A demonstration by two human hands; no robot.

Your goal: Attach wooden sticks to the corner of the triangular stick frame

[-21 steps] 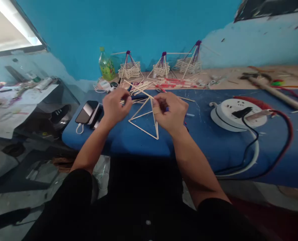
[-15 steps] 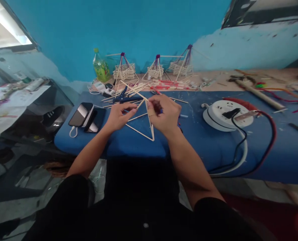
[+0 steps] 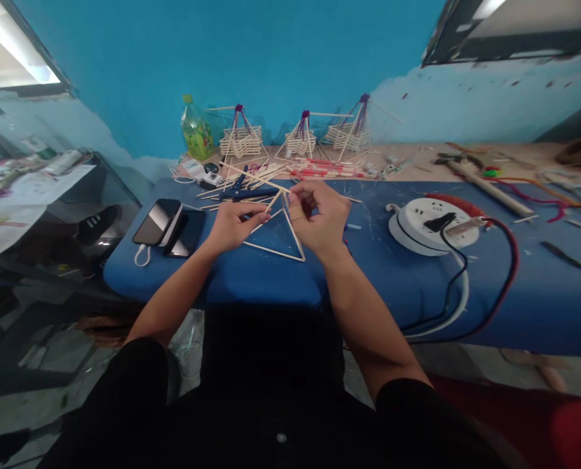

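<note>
Blue tabletop lies under the stick frame, turquoise wall behind

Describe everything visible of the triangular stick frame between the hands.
The triangular stick frame is made of thin, pale, straight sticks that look wooden and meet at corners; how they are joined is too small to tell. Its near side shows over the blue tabletop. The left hand pinches a stick on its left, and the right hand grips near its far corner, where another stick slants away leftward.
</note>
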